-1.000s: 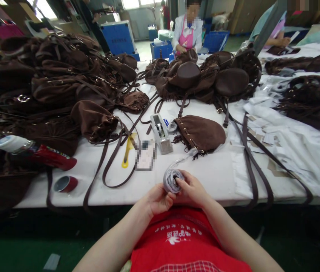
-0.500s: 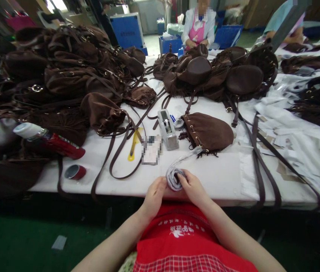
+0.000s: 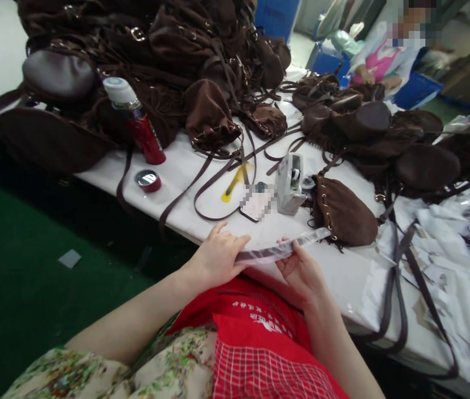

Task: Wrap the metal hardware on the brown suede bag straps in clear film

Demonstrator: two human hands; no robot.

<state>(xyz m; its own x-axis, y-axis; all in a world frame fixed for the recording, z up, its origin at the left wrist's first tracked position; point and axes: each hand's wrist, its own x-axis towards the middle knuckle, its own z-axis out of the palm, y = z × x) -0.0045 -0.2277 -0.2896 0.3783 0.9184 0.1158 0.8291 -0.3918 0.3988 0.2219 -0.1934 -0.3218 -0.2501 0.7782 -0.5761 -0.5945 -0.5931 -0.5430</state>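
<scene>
Between my hands stretches a dark strap wrapped in clear plastic [image 3: 262, 255], its far end reaching the brown drawstring bag [image 3: 345, 210]. My left hand [image 3: 219, 254] closes on the strap's near end, some fingers bent and raised. Thumb and fingers of my right hand [image 3: 302, 271] pinch the wrapped strap farther along. The bag lies on its side, with gold eyelets and fringe at its mouth. Beyond my hands stand a clear tape dispenser [image 3: 290, 191], a phone [image 3: 256, 202] and a yellow comb [image 3: 235, 184].
Piles of brown bags [image 3: 202, 50] cover the table's far side. A red bottle with a white cap [image 3: 146, 133] and a tape roll [image 3: 148, 180] stand at left. White wrapping sheets [image 3: 459, 277] and hanging straps lie at right. Across the table, a person in a pink apron [image 3: 382, 58] works.
The plastic-wrapped strap was a coil between my hands; now it shows as a long strip. My hands have spread apart. The view has turned left and tilted.
</scene>
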